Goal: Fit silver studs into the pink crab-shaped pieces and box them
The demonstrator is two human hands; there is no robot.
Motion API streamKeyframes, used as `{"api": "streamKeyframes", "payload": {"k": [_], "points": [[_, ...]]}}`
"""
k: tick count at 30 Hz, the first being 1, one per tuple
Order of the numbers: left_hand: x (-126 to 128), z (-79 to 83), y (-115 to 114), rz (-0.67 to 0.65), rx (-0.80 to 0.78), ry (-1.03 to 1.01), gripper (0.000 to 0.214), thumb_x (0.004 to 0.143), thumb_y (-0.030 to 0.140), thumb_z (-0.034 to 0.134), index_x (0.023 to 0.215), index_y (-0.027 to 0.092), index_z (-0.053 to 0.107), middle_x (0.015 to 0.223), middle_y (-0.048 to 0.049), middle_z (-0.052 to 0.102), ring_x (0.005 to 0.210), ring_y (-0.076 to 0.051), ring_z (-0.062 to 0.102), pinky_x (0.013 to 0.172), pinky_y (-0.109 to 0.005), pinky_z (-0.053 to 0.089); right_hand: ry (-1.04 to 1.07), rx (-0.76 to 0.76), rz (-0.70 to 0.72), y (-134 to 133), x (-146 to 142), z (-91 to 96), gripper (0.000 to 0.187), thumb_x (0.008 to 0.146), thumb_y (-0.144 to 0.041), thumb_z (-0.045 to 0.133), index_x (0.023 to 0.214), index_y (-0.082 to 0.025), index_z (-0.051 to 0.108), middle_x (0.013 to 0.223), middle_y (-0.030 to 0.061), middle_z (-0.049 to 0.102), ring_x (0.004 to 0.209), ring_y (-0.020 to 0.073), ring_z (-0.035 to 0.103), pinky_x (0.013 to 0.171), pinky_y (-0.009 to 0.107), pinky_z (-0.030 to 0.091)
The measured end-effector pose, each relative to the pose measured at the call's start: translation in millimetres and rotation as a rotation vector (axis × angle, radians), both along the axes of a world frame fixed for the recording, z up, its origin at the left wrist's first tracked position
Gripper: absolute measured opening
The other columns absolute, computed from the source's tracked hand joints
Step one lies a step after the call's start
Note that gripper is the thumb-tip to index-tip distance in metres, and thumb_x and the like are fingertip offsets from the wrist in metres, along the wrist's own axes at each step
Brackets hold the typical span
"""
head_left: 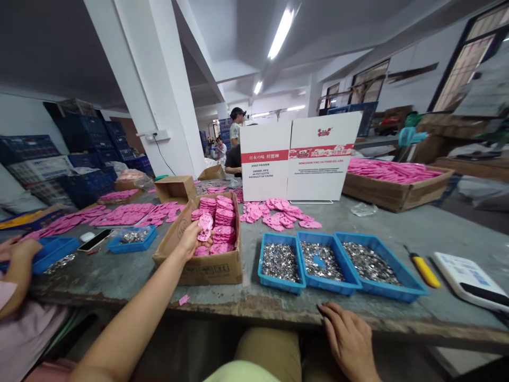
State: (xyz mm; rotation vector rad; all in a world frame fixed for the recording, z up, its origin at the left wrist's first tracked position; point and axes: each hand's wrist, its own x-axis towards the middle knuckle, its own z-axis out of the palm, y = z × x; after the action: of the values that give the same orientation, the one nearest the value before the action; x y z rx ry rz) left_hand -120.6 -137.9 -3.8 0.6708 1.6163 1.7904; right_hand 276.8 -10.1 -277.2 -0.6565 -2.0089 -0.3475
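My left hand (193,237) reaches over an open cardboard box (207,268) and grips a flat pink piece (205,225) between its fingers. Stacks of the same pink pieces (224,223) fill the box. My right hand (350,339) rests at the near edge of the grey table (417,225), fingers spread and flat, holding nothing. Just beyond it stand three blue trays (330,262) filled with small silver metal parts.
Loose pink pieces (278,212) lie before a white printed carton (296,156). A brown box of pink pieces (392,183) stands back right. A yellow cutter (424,269) and white scale (471,281) lie right. A co-worker's arm (18,270) is at the left, by another blue tray (133,239) and phone (94,240).
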Motion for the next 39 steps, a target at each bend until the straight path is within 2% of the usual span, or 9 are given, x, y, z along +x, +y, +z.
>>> {"api": "streamKeyframes", "payload": {"k": [4,10,17,21,24,31,35,39], "points": [[0.0,-1.0,1.0,-0.005,0.0,0.006,0.049,0.076,0.014,0.065,0.125,0.012,0.066,0.077,-0.0077,0.078,0.05,-0.017,0.069,0.042,-0.02,0.048,0.022,-0.029,-0.028,-1.1,-4.2,-1.5,0.022,0.104,-0.025,0.053,0.109,-0.021,0.074,0.104,0.008,0.079,0.088,0.0228,0.068,0.085,0.037,0.044],[-1.1,-3.3,1.6,-0.017,-0.024,0.004,0.042,0.077,0.013,0.063,0.118,0.012,0.066,0.069,-0.0047,0.075,0.042,-0.015,0.062,0.042,-0.023,0.05,0.004,-0.013,-0.057,-4.6,-7.9,10.1,0.023,0.104,-0.024,0.052,0.104,-0.02,0.074,0.102,0.0093,0.078,0.087,0.0244,0.064,0.082,0.038,0.042],[0.5,-1.0,-2.4,-0.064,-0.063,-0.044,0.052,0.078,0.009,0.061,0.13,0.009,0.062,0.074,-0.0084,0.077,0.046,-0.019,0.067,0.041,-0.025,0.052,-0.174,-0.075,0.016,7.5,-9.9,30.4,0.013,0.099,-0.015,0.059,0.097,-0.02,0.07,0.09,0.0044,0.073,0.08,0.0209,0.059,0.073,0.033,0.039],[1.5,2.6,-3.0,-0.065,-0.087,-0.066,0.054,0.081,0.007,0.059,0.134,0.005,0.059,0.07,-0.01,0.076,0.045,-0.022,0.068,0.04,-0.028,0.054,-0.096,-0.12,-0.014,10.8,-15.7,30.0,0.014,0.098,-0.014,0.06,0.09,-0.02,0.069,0.083,0.0035,0.07,0.079,0.0206,0.058,0.075,0.033,0.04],[3.5,4.6,-3.2,-0.053,-0.094,-0.085,0.051,0.083,0.006,0.06,0.134,0.004,0.06,0.072,-0.0125,0.077,0.045,-0.023,0.069,0.041,-0.028,0.055,-0.093,-0.125,-0.017,8.2,-14.1,26.5,0.013,0.099,-0.015,0.059,0.094,-0.02,0.07,0.087,0.0052,0.071,0.08,0.0214,0.057,0.076,0.034,0.042],[0.1,5.2,-1.9,0.059,-0.103,-0.145,0.036,0.091,0.002,0.054,0.124,0.009,0.066,0.084,-0.0142,0.08,0.062,-0.022,0.077,0.058,-0.03,0.065,-0.224,-0.087,0.019,2.7,8.0,31.0,0.013,0.098,-0.018,0.063,0.107,-0.019,0.073,0.095,0.008,0.074,0.079,0.022,0.057,0.073,0.035,0.042],[-2.2,3.1,-1.0,0.035,-0.083,-0.175,0.024,0.094,0.002,0.052,0.114,0.01,0.065,0.086,-0.0134,0.078,0.071,-0.024,0.08,0.067,-0.035,0.068,-0.267,-0.067,0.048,3.8,14.6,33.9,0.014,0.096,-0.017,0.067,0.109,-0.016,0.073,0.095,0.0103,0.075,0.076,0.0223,0.055,0.068,0.036,0.039],[-10.6,6.2,-1.4,0.012,-0.109,-0.176,0.024,0.093,0.002,0.056,0.114,0.01,0.066,0.087,-0.0109,0.077,0.074,-0.025,0.081,0.07,-0.037,0.069,-0.271,-0.089,0.056,2.3,18.0,34.8,0.014,0.096,-0.016,0.066,0.109,-0.016,0.071,0.092,0.0107,0.074,0.073,0.0231,0.054,0.067,0.037,0.04]]}}
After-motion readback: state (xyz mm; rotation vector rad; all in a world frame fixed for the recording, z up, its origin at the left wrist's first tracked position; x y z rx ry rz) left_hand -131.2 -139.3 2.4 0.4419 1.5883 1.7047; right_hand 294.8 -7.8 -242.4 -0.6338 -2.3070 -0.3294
